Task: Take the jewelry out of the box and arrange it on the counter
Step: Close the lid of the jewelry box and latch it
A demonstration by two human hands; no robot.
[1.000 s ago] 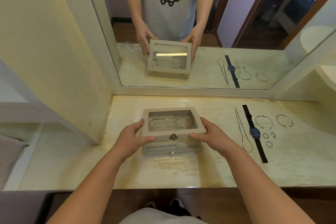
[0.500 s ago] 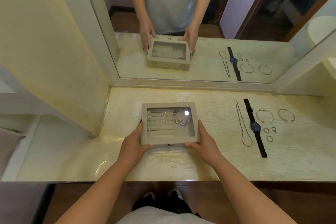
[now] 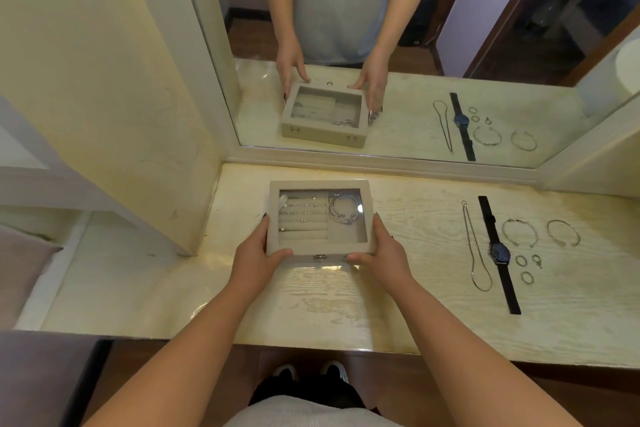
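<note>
A beige jewelry box (image 3: pixel 273 218) with a glass-window lid sits flat on the counter (image 3: pixel 415 305), lid closed, clasp facing me. Through the window I see silver bangles (image 3: pixel 344 207) at the right and small rings in the ring rolls (image 3: pixel 303 213) at the left. My left hand (image 3: pixel 258 253) grips the box's front left corner, thumb on the lid. My right hand (image 3: pixel 384 253) grips the front right corner the same way. On the counter to the right lie a silver necklace (image 3: pixel 475 246), a black watch (image 3: pixel 498 253), two open bangles (image 3: pixel 519 232) (image 3: pixel 562 232) and three small rings (image 3: pixel 526 269).
A large mirror (image 3: pixel 398 45) stands along the back of the counter and reflects the box, the jewelry and a person's torso. A cream wall panel (image 3: pixel 104 97) closes off the left side. My shoes (image 3: pixel 310 373) show below the counter's front edge.
The box was tilted up off the counter, then lowered flat and set slightly further back. Both hands slid to its front corners. The laid-out jewelry has not moved.
</note>
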